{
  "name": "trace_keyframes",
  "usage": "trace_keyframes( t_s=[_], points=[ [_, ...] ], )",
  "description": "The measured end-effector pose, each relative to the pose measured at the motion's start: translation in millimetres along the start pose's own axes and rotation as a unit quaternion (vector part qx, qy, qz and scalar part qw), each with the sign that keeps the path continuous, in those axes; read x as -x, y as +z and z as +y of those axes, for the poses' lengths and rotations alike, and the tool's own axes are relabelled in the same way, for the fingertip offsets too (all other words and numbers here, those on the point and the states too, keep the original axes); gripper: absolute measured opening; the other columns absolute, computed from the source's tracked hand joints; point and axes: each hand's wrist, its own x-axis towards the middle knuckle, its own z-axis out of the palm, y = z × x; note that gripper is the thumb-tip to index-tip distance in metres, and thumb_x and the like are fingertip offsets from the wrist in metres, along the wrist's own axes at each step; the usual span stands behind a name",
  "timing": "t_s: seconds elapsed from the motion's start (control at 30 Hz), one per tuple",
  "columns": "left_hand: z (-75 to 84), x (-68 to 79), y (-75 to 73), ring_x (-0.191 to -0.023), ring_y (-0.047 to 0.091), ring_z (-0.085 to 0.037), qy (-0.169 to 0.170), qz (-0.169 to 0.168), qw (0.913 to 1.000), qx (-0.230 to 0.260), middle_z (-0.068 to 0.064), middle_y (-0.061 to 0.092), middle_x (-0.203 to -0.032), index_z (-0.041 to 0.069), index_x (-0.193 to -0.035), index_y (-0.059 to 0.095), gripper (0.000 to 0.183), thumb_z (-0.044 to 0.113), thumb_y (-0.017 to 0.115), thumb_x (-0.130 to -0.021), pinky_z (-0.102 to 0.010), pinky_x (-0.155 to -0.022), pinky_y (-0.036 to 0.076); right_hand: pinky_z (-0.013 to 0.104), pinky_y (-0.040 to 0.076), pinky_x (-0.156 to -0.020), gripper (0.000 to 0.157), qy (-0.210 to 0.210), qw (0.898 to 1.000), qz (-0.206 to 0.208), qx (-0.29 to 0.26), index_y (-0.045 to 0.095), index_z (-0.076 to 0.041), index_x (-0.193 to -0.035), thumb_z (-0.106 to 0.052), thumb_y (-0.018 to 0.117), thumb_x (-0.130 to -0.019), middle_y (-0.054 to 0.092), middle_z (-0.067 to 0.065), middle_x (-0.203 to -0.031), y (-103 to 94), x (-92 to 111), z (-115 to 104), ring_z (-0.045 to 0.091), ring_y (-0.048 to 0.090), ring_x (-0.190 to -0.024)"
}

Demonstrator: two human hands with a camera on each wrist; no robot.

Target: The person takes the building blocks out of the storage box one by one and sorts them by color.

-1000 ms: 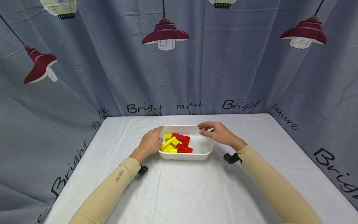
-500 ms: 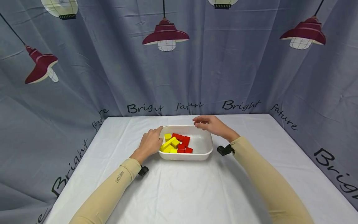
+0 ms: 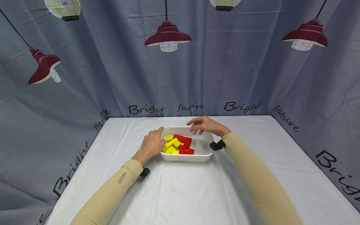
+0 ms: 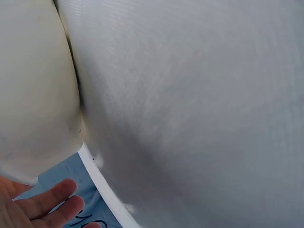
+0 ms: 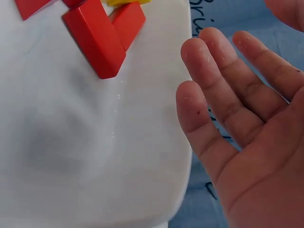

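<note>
A white plastic tray (image 3: 185, 158) holds several red blocks (image 3: 186, 142) and yellow blocks (image 3: 170, 145), bunched in its left half. My left hand (image 3: 152, 144) grips the tray's left side, thumb over the rim and fingers along the outside. In the left wrist view some fingers (image 4: 57, 199) extend past the tray wall (image 4: 38, 95), while the thumb is hidden. Above the tray's far right part, my right hand (image 3: 206, 125) hovers with loosely bent fingers and nothing in them. The right wrist view shows its spread fingers (image 5: 204, 61) beside the rim, near a red block (image 5: 95, 38).
A white cloth covers the table (image 3: 180, 193). Behind it hangs a grey-blue curtain (image 3: 239, 72) printed with lamps and lettering. Black wrist cameras (image 3: 217, 145) sit under both wrists, the right one near the tray's right edge.
My right hand has moved left, from the tray's right rim over to its far side, and its fingers have spread. The left hand, tray and blocks stay in place.
</note>
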Motion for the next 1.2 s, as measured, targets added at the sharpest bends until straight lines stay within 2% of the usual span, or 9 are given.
trace_keyframes(
  t_s=[0.23,0.37,0.57,0.7,1.03,1.2],
  points=[
    [-0.1,0.9,0.1,-0.122,0.056,-0.032,-0.009,-0.006,0.9999,-0.001,-0.013,0.06,-0.136,0.015,-0.156,0.036,0.063,0.029,0.053,-0.096,-0.053,-0.103,0.045,0.057,0.048,-0.1,0.051,0.029,0.998,-0.046,-0.005,0.058,-0.01,-0.141,-0.03,0.063,-0.094,0.067,0.016,-0.121,4.4,-12.1,5.9,0.041,0.061,-0.113],
    [0.1,0.8,0.1,-0.122,0.056,-0.032,-0.013,-0.008,0.9999,0.0,-0.014,0.06,-0.135,0.015,-0.156,0.036,0.064,0.029,0.054,-0.097,-0.053,-0.104,0.045,0.054,0.05,-0.097,0.049,0.042,0.997,-0.068,-0.005,0.06,-0.012,-0.139,-0.03,0.064,-0.094,0.069,0.01,-0.118,6.6,-18.6,9.8,0.04,0.062,-0.113],
    [0.1,0.5,0.6,-0.123,0.056,-0.032,-0.017,-0.013,0.9998,0.003,-0.014,0.06,-0.136,0.015,-0.157,0.034,0.065,0.03,0.053,-0.097,-0.053,-0.104,0.044,0.042,0.053,-0.09,0.046,0.074,0.993,-0.096,-0.006,0.062,-0.014,-0.136,-0.033,0.064,-0.093,0.072,0.01,-0.11,11.8,-25.9,18.7,0.034,0.064,-0.105],
    [-0.4,0.6,-0.1,-0.124,0.056,-0.033,-0.01,-0.012,0.9999,0.006,-0.014,0.06,-0.137,0.015,-0.157,0.034,0.064,0.029,0.053,-0.097,-0.053,-0.103,0.045,0.037,0.054,-0.082,0.046,0.083,0.992,-0.092,0.002,0.063,-0.014,-0.134,-0.031,0.065,-0.092,0.072,0.012,-0.103,14.2,-27.6,20.9,0.03,0.064,-0.096],
    [1.1,2.1,-0.6,-0.126,0.054,-0.034,-0.018,-0.019,0.9995,0.019,-0.014,0.057,-0.141,0.016,-0.158,0.033,0.065,0.03,0.052,-0.097,-0.054,-0.106,0.043,0.036,0.051,-0.078,0.05,0.105,0.99,-0.079,0.053,0.064,-0.017,-0.134,-0.032,0.069,-0.087,0.072,0.009,-0.097,21.8,-31.3,23.1,0.027,0.062,-0.089],
    [0.2,1.9,-0.2,-0.126,0.055,-0.033,-0.019,-0.019,0.9995,0.015,-0.014,0.058,-0.14,0.017,-0.158,0.033,0.065,0.03,0.052,-0.097,-0.052,-0.105,0.044,0.032,0.049,-0.071,0.048,0.099,0.99,-0.065,0.075,0.066,-0.015,-0.131,-0.027,0.072,-0.085,0.073,0.007,-0.092,25.2,-34.8,28.2,0.023,0.06,-0.079]
  ],
)
